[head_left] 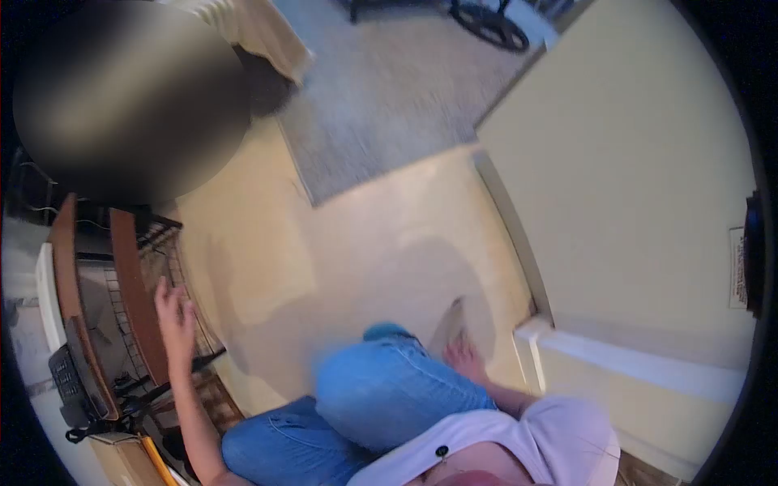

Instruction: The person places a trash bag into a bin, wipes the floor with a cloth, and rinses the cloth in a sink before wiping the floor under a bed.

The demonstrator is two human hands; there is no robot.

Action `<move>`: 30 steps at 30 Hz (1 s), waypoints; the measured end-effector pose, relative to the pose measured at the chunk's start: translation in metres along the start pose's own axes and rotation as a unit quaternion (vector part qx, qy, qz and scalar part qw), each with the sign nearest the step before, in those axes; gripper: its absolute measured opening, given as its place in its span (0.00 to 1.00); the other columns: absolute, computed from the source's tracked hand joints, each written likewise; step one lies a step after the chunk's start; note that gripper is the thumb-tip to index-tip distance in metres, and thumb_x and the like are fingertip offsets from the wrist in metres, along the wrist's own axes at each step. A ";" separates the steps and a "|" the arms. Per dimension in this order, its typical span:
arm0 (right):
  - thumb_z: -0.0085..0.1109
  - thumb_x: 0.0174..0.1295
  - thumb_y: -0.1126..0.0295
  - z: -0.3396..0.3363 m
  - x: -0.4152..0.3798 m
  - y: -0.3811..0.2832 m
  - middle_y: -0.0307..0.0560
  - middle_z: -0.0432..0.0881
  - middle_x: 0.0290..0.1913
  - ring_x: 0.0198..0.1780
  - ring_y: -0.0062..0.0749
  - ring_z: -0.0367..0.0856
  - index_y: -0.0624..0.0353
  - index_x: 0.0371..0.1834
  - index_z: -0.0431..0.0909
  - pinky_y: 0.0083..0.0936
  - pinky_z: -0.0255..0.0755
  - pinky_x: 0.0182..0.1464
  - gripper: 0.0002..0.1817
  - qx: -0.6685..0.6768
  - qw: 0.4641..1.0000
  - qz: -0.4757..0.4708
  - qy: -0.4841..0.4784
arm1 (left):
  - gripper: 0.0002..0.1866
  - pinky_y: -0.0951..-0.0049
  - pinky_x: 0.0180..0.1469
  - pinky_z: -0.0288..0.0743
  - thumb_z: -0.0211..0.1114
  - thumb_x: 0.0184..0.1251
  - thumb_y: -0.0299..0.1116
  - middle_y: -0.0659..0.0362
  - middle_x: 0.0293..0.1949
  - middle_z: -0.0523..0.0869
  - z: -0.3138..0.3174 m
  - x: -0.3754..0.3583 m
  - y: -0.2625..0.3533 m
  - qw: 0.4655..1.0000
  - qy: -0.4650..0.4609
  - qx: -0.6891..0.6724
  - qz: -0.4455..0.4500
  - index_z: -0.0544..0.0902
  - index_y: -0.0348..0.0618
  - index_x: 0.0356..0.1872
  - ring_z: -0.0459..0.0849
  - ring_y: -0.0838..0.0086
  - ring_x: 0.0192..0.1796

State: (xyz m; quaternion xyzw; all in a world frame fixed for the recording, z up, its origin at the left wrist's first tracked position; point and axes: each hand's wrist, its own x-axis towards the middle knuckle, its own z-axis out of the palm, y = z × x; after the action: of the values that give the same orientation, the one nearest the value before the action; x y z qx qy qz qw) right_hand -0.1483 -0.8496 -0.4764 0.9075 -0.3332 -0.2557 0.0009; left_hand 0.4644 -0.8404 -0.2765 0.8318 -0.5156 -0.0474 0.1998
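My left hand (177,317) is raised at the left with its fingers spread and nothing in them, beside the brown boards of a shelf rack (136,296). Low by the floor, to the right of my bent knee, is my right hand (464,356), its fingers smeared by motion. Right at those fingertips, a thin greyish thing with a pointed upper end (450,321) shows against the floor; whether the hand grips it I cannot tell. My knees in blue jeans (397,393) are bent below me.
A pale wall (624,178) with white trim (640,368) rises close on the right. The beige floor (356,267) meets a grey carpet (389,105) ahead. A black phone (71,385) stands at the far left. Dark round wheel-like base (490,28) is at the top.
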 end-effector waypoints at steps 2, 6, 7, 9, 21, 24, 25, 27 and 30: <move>0.41 0.62 0.55 0.017 -0.013 0.012 0.45 0.57 0.71 0.72 0.43 0.52 0.44 0.67 0.61 0.52 0.43 0.69 0.28 0.111 0.990 -0.074 0.054 | 0.18 0.64 0.64 0.62 0.57 0.58 0.22 0.45 0.66 0.62 0.010 0.012 0.006 0.999 -0.004 -0.040 0.028 0.74 0.39 0.52 0.64 0.52 0.66; 0.42 0.62 0.57 -0.005 0.039 0.051 0.49 0.56 0.71 0.72 0.44 0.52 0.50 0.66 0.62 0.49 0.43 0.71 0.28 0.190 0.981 0.019 0.025 | 0.18 0.63 0.62 0.65 0.58 0.57 0.23 0.44 0.64 0.63 0.047 0.035 0.014 0.997 -0.036 -0.045 0.060 0.75 0.40 0.51 0.68 0.50 0.62; 0.44 0.62 0.59 -0.019 0.061 0.062 0.51 0.57 0.70 0.72 0.45 0.52 0.54 0.65 0.62 0.49 0.44 0.70 0.27 0.166 0.984 0.058 0.030 | 0.18 0.63 0.60 0.66 0.59 0.58 0.23 0.44 0.64 0.64 0.059 0.038 0.015 0.995 -0.037 -0.059 0.073 0.75 0.41 0.52 0.70 0.52 0.60; 0.45 0.62 0.62 -0.041 0.113 0.087 0.57 0.60 0.68 0.70 0.49 0.54 0.63 0.62 0.64 0.47 0.47 0.70 0.26 0.178 0.967 0.133 0.125 | 0.19 0.65 0.57 0.70 0.60 0.58 0.25 0.44 0.63 0.64 0.081 0.043 0.024 0.983 -0.083 -0.165 0.023 0.74 0.41 0.53 0.72 0.57 0.58; 0.33 0.71 0.52 -0.300 0.348 -0.012 0.57 0.63 0.67 0.70 0.41 0.57 0.65 0.64 0.63 0.34 0.48 0.70 0.29 0.638 0.720 -0.271 0.008 | 0.28 0.69 0.53 0.72 0.62 0.60 0.32 0.49 0.54 0.76 0.142 0.067 0.082 0.764 -0.107 -0.571 -0.281 0.67 0.38 0.62 0.76 0.64 0.55; 0.40 0.68 0.62 -0.242 0.425 0.014 0.61 0.77 0.51 0.55 0.50 0.73 0.61 0.51 0.75 0.42 0.63 0.59 0.19 0.421 0.869 -0.167 0.202 | 0.24 0.66 0.55 0.71 0.56 0.57 0.25 0.48 0.53 0.78 0.155 0.060 0.029 0.948 -0.057 -0.280 -0.138 0.71 0.38 0.58 0.77 0.60 0.56; 0.40 0.67 0.62 -0.269 0.417 0.042 0.60 0.77 0.51 0.53 0.50 0.73 0.62 0.48 0.75 0.42 0.64 0.58 0.18 0.392 0.898 -0.111 0.165 | 0.24 0.65 0.56 0.70 0.55 0.55 0.24 0.47 0.54 0.77 0.141 0.057 0.030 0.981 -0.007 -0.187 -0.053 0.72 0.38 0.57 0.77 0.58 0.56; 0.43 0.65 0.58 -0.215 0.446 0.073 0.60 0.79 0.43 0.45 0.53 0.76 0.65 0.40 0.78 0.44 0.69 0.47 0.20 0.199 0.945 0.087 0.245 | 0.25 0.64 0.58 0.69 0.56 0.59 0.29 0.47 0.56 0.76 0.126 0.059 0.026 0.980 0.021 -0.190 -0.052 0.69 0.39 0.61 0.75 0.53 0.57; 0.42 0.65 0.50 -0.152 0.455 0.062 0.58 0.52 0.72 0.73 0.51 0.47 0.61 0.68 0.57 0.47 0.45 0.69 0.34 0.210 0.917 0.227 0.251 | 0.32 0.63 0.68 0.55 0.56 0.64 0.46 0.47 0.67 0.63 0.140 0.060 0.029 0.983 -0.059 -0.173 -0.015 0.62 0.45 0.67 0.63 0.56 0.67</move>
State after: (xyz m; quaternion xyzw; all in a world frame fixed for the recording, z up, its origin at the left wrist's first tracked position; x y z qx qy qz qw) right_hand 0.1793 -1.1985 -0.5447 0.8213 -0.5649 0.0631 -0.0482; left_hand 0.4279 -0.9441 -0.3860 0.7882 -0.4977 -0.1884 0.3092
